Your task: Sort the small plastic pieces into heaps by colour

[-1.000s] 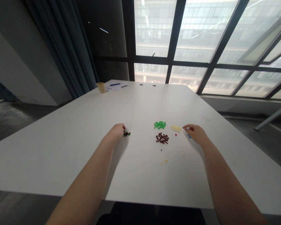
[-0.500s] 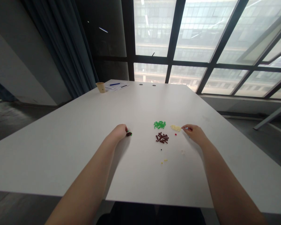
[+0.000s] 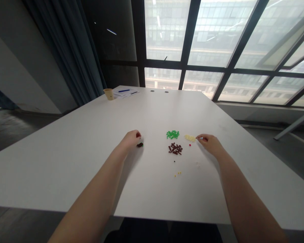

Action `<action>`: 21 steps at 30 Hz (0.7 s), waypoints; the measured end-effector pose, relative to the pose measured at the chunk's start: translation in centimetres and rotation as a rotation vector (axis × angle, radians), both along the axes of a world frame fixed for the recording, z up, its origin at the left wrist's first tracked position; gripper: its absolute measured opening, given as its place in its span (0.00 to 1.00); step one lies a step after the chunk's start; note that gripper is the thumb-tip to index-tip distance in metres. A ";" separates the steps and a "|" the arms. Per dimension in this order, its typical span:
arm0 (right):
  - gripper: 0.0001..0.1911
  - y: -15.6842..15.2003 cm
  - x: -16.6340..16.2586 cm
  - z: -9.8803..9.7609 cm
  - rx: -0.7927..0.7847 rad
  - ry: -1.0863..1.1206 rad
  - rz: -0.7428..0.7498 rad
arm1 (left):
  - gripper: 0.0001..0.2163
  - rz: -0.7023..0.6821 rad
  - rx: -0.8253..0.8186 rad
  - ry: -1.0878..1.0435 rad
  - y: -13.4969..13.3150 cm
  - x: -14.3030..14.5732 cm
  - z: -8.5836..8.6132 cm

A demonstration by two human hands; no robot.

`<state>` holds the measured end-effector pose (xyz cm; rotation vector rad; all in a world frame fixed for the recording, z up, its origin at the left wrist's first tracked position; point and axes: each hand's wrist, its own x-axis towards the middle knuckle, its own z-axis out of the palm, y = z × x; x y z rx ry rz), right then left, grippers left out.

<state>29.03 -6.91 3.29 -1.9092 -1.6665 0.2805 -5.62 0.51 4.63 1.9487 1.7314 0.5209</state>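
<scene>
- The left hand point(image 3: 130, 141) lay low over the desk point(image 3: 66, 168), its fingers curled together and pointing forward and to the right; whether it held anything could not be told.
- A dark clump of tiny bricks point(image 3: 140, 145) sat just beside those fingertips, nearly touching them, forming a short, compact mass with no clear long axis.
- The right hand point(image 3: 211, 145) reached left across the desk, its thumb and forefinger pinched together on a tiny pale blue brick point(image 3: 200, 138).
- That brick lay roughly level, its long axis running sideways and its end pointing left, just beside a cream pile of small bricks point(image 3: 190, 138).
- The cream pile stretched slightly from upper left to lower right.
- A green pile of small bricks point(image 3: 172, 134) lay farther left of the cream pile, spread mostly sideways.
- A dark red pile of small bricks point(image 3: 175, 149) sat just below the green one, its pieces crossing at mixed angles.
- A single red brick point(image 3: 190, 144) lay between the dark red pile and the right hand.
- A few yellow bits point(image 3: 177, 173) and pale white bits point(image 3: 198, 164) lay nearer the front of the desk.
- At the far end stood a paper cup point(image 3: 108, 94), upright beside papers point(image 3: 126, 93) and a blue pen point(image 3: 124, 90).
</scene>
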 end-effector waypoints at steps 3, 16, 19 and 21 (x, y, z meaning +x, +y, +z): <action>0.15 -0.1 -0.7 0.2 0.017 -0.007 0.025 | 0.07 -0.074 -0.175 -0.546 -1.0 1.9 0.1; 0.10 -1.5 -7.7 1.0 0.308 0.067 0.400 | 0.13 -0.297 -0.791 -1.314 -5.2 6.9 -2.0; 0.09 -2.1 -8.3 1.5 0.341 0.082 0.428 | 0.14 -0.291 -0.803 -1.303 -5.3 7.1 -2.1; 0.09 -2.5 -8.7 1.9 0.354 0.087 0.445 | 0.14 -0.296 -0.808 -1.294 -5.4 7.1 -2.0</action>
